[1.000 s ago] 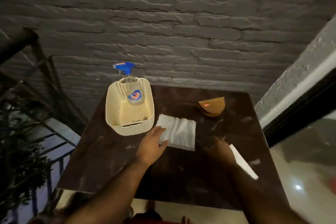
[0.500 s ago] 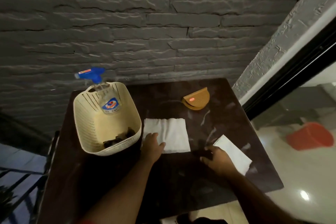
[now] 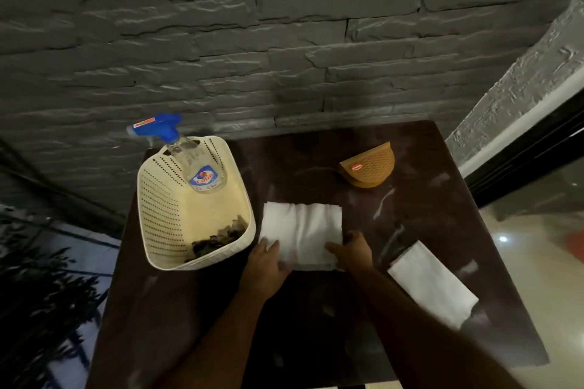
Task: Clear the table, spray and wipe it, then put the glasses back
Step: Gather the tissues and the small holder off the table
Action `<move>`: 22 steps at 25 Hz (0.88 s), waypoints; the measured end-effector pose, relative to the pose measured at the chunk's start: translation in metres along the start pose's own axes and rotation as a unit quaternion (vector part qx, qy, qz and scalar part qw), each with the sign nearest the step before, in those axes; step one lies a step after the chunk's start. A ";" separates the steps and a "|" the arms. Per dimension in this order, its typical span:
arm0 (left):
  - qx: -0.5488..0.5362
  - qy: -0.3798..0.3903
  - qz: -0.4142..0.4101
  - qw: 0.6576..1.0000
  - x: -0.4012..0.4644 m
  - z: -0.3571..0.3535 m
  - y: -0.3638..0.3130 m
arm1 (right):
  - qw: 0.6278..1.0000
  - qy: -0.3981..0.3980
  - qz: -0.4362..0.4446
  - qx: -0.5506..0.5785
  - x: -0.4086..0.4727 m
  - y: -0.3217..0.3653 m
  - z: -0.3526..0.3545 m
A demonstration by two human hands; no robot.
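Observation:
A folded white cloth (image 3: 303, 234) lies in the middle of the dark table (image 3: 316, 325). My left hand (image 3: 267, 265) rests on its near left corner with the fingers on the cloth. At the cloth's near right edge my right hand (image 3: 354, 251) grips it, thumb on top. A second white cloth or paper (image 3: 433, 284) lies flat to the right. A cream perforated basket (image 3: 164, 215) on the left holds a spray bottle (image 3: 202, 170) with a blue trigger head and some dark items at its near end. No glasses are in view.
An orange half-round plastic holder (image 3: 369, 166) stands at the table's far right. A dark brick wall (image 3: 284, 41) runs behind the table. A glass door and shiny floor (image 3: 543, 230) lie to the right, foliage and railing to the left.
My right hand left the spot beside the right-hand white sheet and moved left onto the middle cloth's near right edge. My left hand stays at the cloth's left corner. The camera moved closer.

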State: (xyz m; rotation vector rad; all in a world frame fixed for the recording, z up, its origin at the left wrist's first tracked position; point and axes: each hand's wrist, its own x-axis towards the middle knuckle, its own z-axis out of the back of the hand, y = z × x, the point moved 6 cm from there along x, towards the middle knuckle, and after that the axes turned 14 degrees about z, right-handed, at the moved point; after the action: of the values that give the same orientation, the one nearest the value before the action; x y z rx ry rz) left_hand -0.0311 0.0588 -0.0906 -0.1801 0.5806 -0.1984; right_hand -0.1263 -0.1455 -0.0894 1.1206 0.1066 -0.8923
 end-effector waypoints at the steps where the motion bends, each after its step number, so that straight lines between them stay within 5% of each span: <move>1: 0.003 0.008 -0.001 1.000 -0.001 0.000 0.001 | 1.000 0.003 -0.012 0.012 0.002 0.003 -0.005; 12: 0.033 -0.003 -0.040 0.999 -0.020 -0.004 -0.045 | 0.977 0.045 0.076 -0.192 0.014 0.002 0.061; 15: 0.073 -0.025 -0.069 0.995 -0.019 -0.010 -0.060 | 0.905 0.016 0.185 -0.382 0.009 0.012 0.058; 19: 0.170 -0.040 -0.137 0.975 -0.005 -0.028 -0.078 | 0.803 0.081 0.385 -0.448 0.004 0.028 0.001; 22: 0.213 -0.038 -0.125 0.968 0.012 -0.030 -0.078 | 0.797 0.165 0.362 -0.455 0.019 0.019 -0.021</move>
State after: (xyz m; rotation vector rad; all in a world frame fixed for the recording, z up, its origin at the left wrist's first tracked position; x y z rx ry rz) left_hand -0.0485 -0.0230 -0.1040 0.1568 0.4264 -0.5519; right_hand -0.0942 -0.1369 -0.0946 0.3058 0.3285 0.1082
